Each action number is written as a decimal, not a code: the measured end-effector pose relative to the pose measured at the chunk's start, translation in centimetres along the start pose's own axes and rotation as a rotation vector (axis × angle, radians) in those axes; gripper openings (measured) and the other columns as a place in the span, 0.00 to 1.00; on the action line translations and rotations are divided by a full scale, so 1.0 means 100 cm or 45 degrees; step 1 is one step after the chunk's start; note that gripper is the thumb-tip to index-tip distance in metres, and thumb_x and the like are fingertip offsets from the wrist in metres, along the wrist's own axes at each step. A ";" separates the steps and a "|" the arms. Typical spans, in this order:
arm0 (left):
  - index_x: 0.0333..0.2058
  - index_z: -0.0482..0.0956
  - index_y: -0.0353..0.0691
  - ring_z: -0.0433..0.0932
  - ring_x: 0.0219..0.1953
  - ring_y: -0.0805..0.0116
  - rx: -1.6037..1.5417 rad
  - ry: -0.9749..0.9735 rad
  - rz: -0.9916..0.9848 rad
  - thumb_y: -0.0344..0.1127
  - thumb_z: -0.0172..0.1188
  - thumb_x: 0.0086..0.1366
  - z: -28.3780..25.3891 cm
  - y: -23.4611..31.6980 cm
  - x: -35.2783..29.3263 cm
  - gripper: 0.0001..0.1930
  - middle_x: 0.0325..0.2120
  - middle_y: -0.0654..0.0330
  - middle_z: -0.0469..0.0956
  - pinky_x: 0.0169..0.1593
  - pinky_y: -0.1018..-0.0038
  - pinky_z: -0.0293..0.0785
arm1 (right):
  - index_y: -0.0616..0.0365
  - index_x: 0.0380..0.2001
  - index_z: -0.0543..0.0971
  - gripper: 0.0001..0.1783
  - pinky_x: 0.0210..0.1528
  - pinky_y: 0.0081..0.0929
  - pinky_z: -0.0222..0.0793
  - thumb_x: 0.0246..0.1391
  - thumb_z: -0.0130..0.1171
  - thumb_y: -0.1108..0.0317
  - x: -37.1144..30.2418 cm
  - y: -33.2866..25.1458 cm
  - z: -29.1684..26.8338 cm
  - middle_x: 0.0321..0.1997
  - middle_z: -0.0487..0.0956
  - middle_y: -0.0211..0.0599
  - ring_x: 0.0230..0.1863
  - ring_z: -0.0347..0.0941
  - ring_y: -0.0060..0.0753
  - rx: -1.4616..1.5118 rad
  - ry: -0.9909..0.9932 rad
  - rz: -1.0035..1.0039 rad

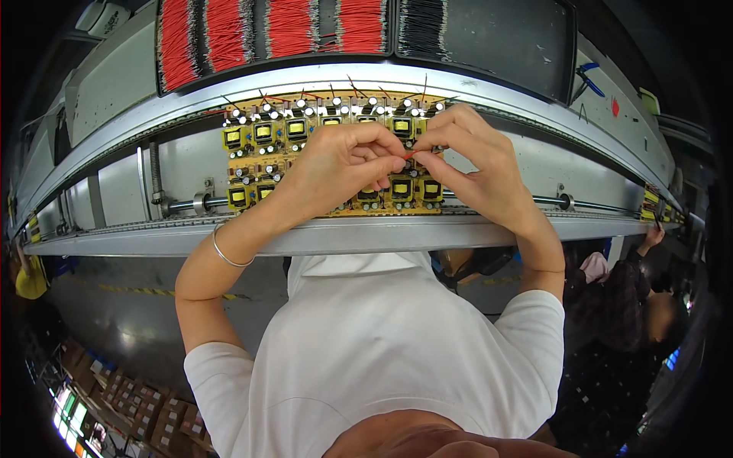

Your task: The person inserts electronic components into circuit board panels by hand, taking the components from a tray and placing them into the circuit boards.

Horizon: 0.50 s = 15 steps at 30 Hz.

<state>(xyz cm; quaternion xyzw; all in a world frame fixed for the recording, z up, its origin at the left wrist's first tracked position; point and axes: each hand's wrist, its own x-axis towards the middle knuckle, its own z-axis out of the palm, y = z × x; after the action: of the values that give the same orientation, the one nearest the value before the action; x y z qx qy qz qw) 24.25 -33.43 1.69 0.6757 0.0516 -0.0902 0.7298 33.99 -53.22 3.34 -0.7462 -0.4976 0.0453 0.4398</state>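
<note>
The red wire [410, 155] is sitting between the two hands, right over the middle of the yellow board [252, 164]. The board is lying on the grey belt line [343, 235] in front of the person.

In the head view, here is what could go wrong. The wire is tiny and thin. It could be slipping out of the fingertips if the pinch is getting loose, and then it could be dropping among the small parts on the board, where it would be hard to find. It could also be bending if the fingers are pushing too hard. I think the hands could be bumping the little silver-topped cans [239, 114] too, because they are standing very close together.

Now the hands. The left hand [336, 169] is coming in from the left with the wrist bent, and its fingers are curled tight, pinching one end of the wire. A thin bracelet [225, 256] is hanging on that wrist. The right hand [477, 164] is coming in from the right, and its thumb and first finger are pinching the other end. Both elbows are sticking out wide.

Bundles of red wires [229, 34] are hanging in a rack above the line.
</note>
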 end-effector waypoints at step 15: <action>0.45 0.80 0.34 0.74 0.20 0.79 0.163 0.338 0.219 0.20 0.58 0.61 -0.015 0.006 0.002 0.13 0.21 0.63 0.78 0.23 0.84 0.68 | 0.61 0.30 0.79 0.10 0.40 0.23 0.65 0.42 0.64 0.82 -0.001 0.009 0.017 0.39 0.73 0.34 0.40 0.66 0.32 -0.105 -0.086 0.043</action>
<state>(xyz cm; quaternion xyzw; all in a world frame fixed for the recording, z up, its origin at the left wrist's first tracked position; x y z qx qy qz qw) 24.61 -31.95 2.08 0.7287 0.0837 0.0596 0.6771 33.66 -52.38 1.60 -0.7700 -0.5010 0.0572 0.3910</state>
